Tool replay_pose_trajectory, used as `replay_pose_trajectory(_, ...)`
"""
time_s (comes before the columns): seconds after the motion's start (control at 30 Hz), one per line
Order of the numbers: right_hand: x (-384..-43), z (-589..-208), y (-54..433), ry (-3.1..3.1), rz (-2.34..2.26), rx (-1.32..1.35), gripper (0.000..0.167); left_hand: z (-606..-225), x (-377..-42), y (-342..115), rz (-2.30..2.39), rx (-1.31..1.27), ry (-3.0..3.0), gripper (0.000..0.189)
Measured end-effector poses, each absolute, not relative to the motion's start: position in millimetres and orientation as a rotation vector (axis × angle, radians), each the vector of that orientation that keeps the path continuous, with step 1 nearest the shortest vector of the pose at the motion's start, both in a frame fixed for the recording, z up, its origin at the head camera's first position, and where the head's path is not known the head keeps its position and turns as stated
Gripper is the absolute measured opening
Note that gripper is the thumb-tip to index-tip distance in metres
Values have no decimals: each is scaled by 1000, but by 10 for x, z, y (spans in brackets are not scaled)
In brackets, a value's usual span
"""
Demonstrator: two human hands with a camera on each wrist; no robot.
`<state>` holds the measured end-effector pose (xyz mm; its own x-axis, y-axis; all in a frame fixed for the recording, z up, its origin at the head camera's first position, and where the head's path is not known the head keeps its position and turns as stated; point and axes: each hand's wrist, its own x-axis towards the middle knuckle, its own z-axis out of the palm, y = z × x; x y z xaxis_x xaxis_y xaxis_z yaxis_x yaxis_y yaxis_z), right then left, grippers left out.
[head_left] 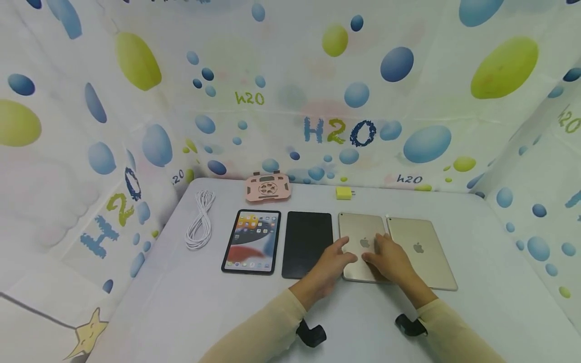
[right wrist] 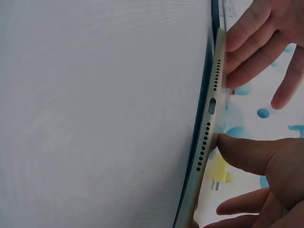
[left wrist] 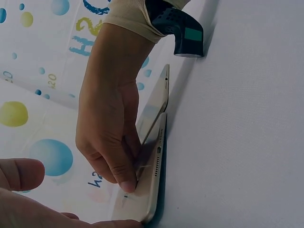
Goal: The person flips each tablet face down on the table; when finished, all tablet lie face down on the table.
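A gold tablet (head_left: pixel 358 272) with an apple logo lies back up on the white table. My left hand (head_left: pixel 326 269) is at its left side, fingers extended and touching it near the edge. On its right part rests my right hand (head_left: pixel 394 259); in the right wrist view its thumb (right wrist: pixel 242 153) touches the tablet's back. Under the right forearm lies a second gold tablet (head_left: pixel 424 247), also back up. Left of the hands is a black flat panel (head_left: pixel 307 239), partly covered by the left hand. Further left a tablet (head_left: pixel 251 242) shows a lit home screen.
A coiled white cable (head_left: pixel 199 222) lies at the far left. Along the back stand a pink stand-like device (head_left: pixel 268 187) and a yellow charger plug (head_left: pixel 344 192). Printed curtains (head_left: pixel 272 65) enclose the table's back and sides. Both wrists carry black cameras (head_left: pixel 311 334).
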<state>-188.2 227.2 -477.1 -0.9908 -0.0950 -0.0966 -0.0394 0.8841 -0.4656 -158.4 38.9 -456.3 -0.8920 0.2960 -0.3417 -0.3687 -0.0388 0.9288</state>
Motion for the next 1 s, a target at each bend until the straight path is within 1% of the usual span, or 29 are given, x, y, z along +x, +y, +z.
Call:
replay_pose_trajectory(0.2, -1855, -4790, 2257, 2951, -688, -105, 77, -4555, -1545, 345, 1991, -43, 1757, 69)
replay_pose_trajectory(0.27, -1853, -4791, 2253, 2958, -683, -106, 77, -4550, -1523, 275, 2005, -17, 1752, 65)
replay_pose_trajectory(0.47, -1854, -4786, 2236, 2978, -652, -101, 75, -4566, -1436, -130, 2028, 89, 1732, 49)
replay_pose_trajectory(0.6, -1868, -4786, 2228, 2989, -632, -130, 74, -4596, -1386, -447, 2056, 106, 1740, 46)
replay_pose_trajectory(0.83, -1872, -4743, 2225, 2995, -644, -193, 68, -4624, -1335, -849, 2002, -2, 1949, 44)
replay_pose_trajectory(0.9, -1900, -4693, 2195, 2994, -724, -223, 67, -4623, -1336, -911, 1983, -58, 2019, 46)
replay_pose_trajectory(1.0, -1957, -4600, 2099, 2903, -975, -260, 69, -4637, -1343, -969, 1973, -141, 2068, 50)
